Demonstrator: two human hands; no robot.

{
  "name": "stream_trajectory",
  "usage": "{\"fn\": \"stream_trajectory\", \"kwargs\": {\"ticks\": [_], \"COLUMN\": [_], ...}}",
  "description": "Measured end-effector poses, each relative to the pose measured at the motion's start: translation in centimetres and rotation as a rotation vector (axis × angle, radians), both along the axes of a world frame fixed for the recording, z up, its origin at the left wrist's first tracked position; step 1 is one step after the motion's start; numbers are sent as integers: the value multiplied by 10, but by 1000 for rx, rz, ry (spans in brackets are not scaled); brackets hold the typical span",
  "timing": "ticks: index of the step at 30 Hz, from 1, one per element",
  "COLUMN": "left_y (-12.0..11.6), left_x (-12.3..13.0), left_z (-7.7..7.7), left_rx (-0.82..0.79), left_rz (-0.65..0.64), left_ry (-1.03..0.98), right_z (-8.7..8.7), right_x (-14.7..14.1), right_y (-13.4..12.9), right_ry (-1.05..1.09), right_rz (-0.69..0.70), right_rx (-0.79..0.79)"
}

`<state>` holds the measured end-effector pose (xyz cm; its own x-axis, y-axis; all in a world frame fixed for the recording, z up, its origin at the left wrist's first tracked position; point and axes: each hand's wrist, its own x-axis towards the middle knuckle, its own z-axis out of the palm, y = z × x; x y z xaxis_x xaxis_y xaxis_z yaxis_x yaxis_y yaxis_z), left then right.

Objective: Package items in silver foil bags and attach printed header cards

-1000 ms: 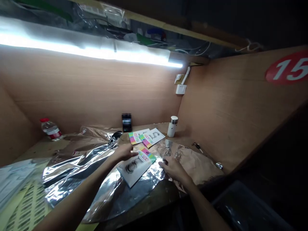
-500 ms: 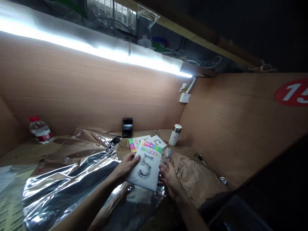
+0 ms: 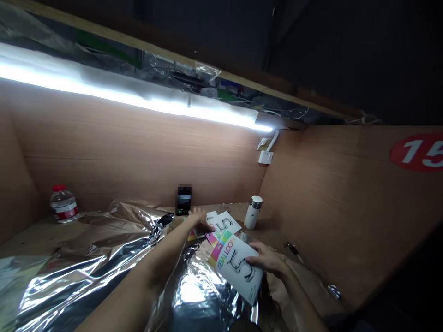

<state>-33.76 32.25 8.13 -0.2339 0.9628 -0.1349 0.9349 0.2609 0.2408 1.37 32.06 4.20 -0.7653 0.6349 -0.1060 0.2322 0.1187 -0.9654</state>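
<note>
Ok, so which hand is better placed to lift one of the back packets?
Left, I'd say: the left hand is right at the back packets, while the right hand is occupied, gripping the nearer balloon packet.

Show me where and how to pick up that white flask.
I'd wrap a hand around the white flask at its upright, cylindrical body, below the silver lid, coming from the front. The back wall is behind it and flat packets lie to its left, so the front looks easiest.
</note>
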Motion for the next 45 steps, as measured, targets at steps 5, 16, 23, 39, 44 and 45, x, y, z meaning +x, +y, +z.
{"fn": "stream_trajectory", "kwargs": {"ticks": [5,16,23,39,44,45], "left_y": [7,-117,-154,-176,-203,-219], "left_x": [5,25,-2,80,63,55], "left_z": [34,96,62,1,25,15], "left_rx": [-15,137,178,499,236,131], "left_rz": [-109,-596,-512,-310,-496,-502], "left_ry": [-19,-383,-689,-969,-310,-224], "right_z": [11,96,60,-13,21,24], "right_x": [-10,-45,-43,-17,37,45], "right_y": [-5,-59,-72,-92,-42,-27], "right_ry": [-23,-84,-316,553,432,364], "right_rz": [26,-140,-33,-473,-1204,-1318], "right_rx": [292,1065,1017,144,520,545]}}
